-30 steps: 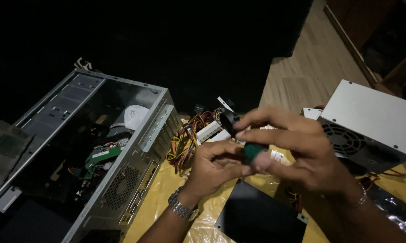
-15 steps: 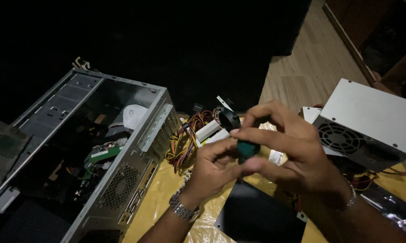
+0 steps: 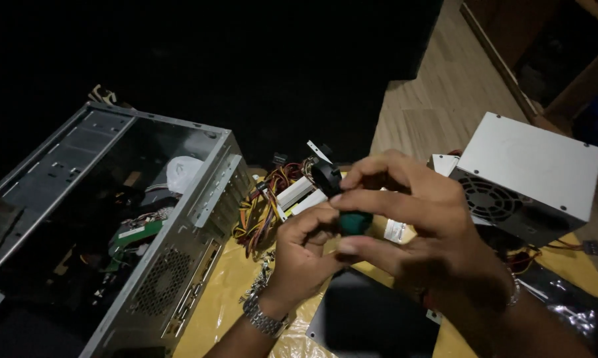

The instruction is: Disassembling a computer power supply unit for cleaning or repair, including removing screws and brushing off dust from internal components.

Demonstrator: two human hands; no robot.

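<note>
Both hands are now closer together vs. half a sec ago. My right hand [image 3: 418,225] has curled more over the small green-black part [image 3: 354,222], fingers clenched around it from top; my left hand [image 3: 305,255] pinches it from below. So the part sits between both hands, above the yellow sheet [image 3: 209,311], near the cable bundle [image 3: 266,205]. PC case [image 3: 146,265] stays open at left, power supply [image 3: 524,176] at right.

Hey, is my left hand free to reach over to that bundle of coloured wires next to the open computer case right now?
Probably not at once: the left hand and right hand both pinch a small green object. The wire bundle lies uncovered just beyond, beside the computer case.
</note>
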